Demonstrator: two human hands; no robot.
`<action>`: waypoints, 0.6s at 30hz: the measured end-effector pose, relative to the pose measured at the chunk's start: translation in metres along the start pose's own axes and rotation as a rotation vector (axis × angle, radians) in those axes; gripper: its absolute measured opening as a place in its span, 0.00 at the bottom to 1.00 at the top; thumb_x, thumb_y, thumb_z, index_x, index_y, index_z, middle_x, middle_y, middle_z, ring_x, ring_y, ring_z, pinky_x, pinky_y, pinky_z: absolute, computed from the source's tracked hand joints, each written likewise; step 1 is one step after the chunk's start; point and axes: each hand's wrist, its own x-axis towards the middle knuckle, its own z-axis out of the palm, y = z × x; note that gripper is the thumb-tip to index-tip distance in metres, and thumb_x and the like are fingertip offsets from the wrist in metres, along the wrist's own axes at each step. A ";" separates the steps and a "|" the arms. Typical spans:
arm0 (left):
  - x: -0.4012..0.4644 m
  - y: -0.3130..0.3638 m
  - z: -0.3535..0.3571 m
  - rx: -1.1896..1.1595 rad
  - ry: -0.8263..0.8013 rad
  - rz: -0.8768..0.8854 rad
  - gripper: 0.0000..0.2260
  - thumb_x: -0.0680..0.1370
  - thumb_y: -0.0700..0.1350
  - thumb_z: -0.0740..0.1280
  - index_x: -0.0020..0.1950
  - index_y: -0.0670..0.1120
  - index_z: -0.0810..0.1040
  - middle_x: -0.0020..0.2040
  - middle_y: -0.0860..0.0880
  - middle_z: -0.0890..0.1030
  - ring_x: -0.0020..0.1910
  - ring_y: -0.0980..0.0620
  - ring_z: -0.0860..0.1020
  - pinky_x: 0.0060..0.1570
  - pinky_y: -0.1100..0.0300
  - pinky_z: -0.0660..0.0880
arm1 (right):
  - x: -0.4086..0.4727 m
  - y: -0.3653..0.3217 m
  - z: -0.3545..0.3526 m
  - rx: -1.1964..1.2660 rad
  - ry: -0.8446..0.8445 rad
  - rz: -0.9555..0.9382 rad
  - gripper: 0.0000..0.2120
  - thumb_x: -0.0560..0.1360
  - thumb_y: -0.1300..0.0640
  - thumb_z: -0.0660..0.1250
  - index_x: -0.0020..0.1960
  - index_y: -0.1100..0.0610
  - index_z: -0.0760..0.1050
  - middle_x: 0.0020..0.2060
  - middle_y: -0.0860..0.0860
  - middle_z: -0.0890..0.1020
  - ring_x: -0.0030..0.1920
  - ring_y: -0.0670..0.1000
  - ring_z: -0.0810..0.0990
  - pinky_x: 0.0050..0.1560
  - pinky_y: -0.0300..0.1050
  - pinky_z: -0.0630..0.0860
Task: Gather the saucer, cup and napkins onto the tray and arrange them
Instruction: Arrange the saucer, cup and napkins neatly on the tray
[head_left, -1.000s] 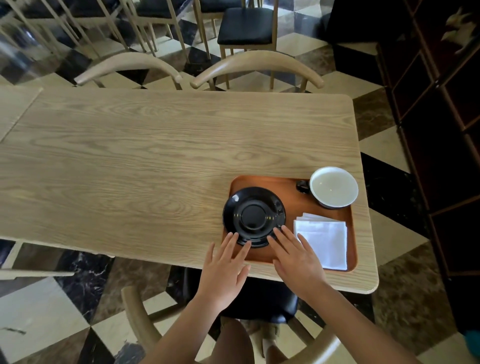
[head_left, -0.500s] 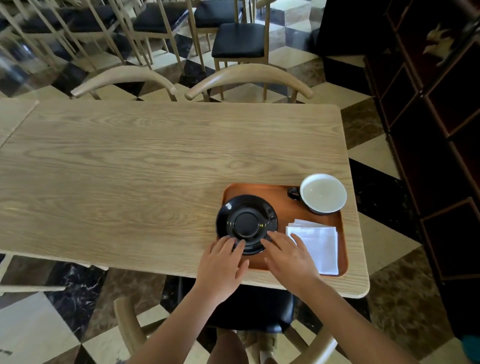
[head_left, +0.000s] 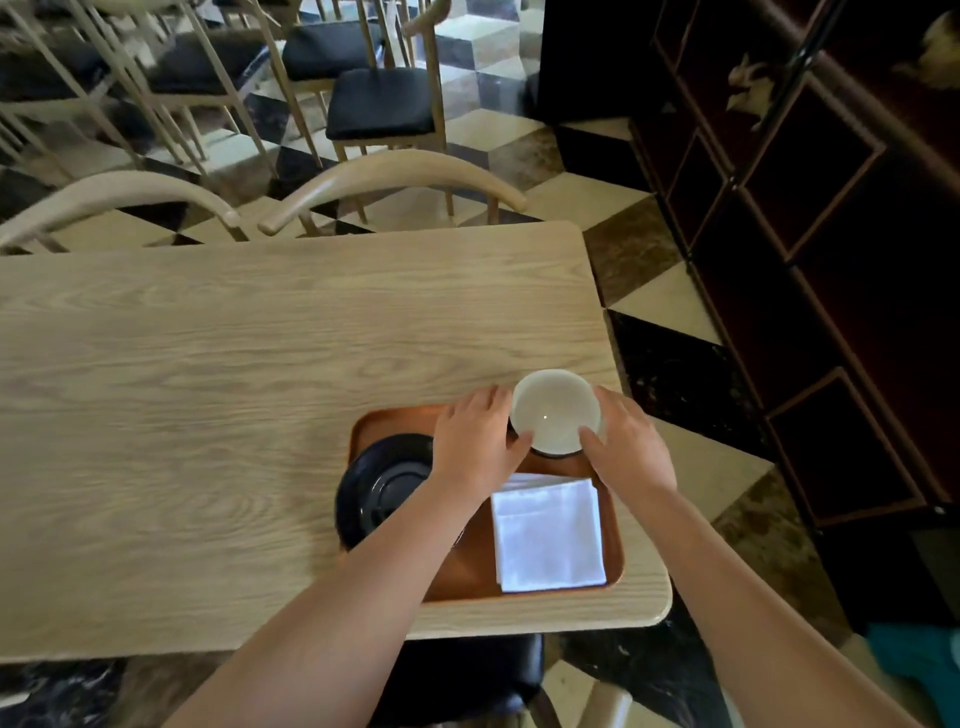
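An orange-brown tray (head_left: 615, 553) lies at the near right corner of the wooden table (head_left: 234, 395). At the tray's far right stands a cup (head_left: 555, 410), white inside and dark outside. My left hand (head_left: 475, 434) grips its left side and my right hand (head_left: 626, 441) grips its right side. The black saucer (head_left: 379, 486) sits on the tray's left part, overhanging the left rim and partly covered by my left forearm. A stack of white napkins (head_left: 549, 535) lies flat on the tray's near right part.
Two curved wooden chair backs (head_left: 395, 174) stand along the table's far edge, with more chairs behind. A dark wooden cabinet (head_left: 810, 260) runs along the right. A black chair seat (head_left: 467, 670) is under the table's near edge.
Both hands left the saucer's near rim and moved forward to the cup, closing on its two sides. The camera view shifted toward the far right.
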 end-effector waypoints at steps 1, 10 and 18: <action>0.001 0.000 0.003 -0.014 -0.007 0.000 0.20 0.73 0.54 0.64 0.62 0.47 0.70 0.54 0.47 0.80 0.52 0.45 0.77 0.48 0.53 0.71 | 0.001 0.000 0.001 0.025 0.000 0.006 0.25 0.74 0.58 0.65 0.70 0.56 0.62 0.66 0.56 0.72 0.60 0.59 0.73 0.53 0.51 0.74; 0.004 -0.002 0.010 -0.523 -0.035 -0.191 0.21 0.70 0.42 0.71 0.62 0.46 0.74 0.57 0.46 0.81 0.58 0.47 0.76 0.59 0.49 0.73 | 0.001 0.003 0.002 0.217 -0.020 0.038 0.24 0.75 0.61 0.63 0.70 0.54 0.64 0.62 0.56 0.76 0.57 0.57 0.77 0.56 0.53 0.77; -0.014 -0.017 0.001 -0.653 -0.055 -0.243 0.17 0.73 0.40 0.70 0.61 0.47 0.76 0.58 0.49 0.81 0.58 0.56 0.77 0.56 0.64 0.71 | -0.001 -0.001 0.009 0.301 -0.034 0.019 0.23 0.74 0.65 0.60 0.68 0.51 0.68 0.59 0.53 0.78 0.52 0.53 0.78 0.51 0.45 0.75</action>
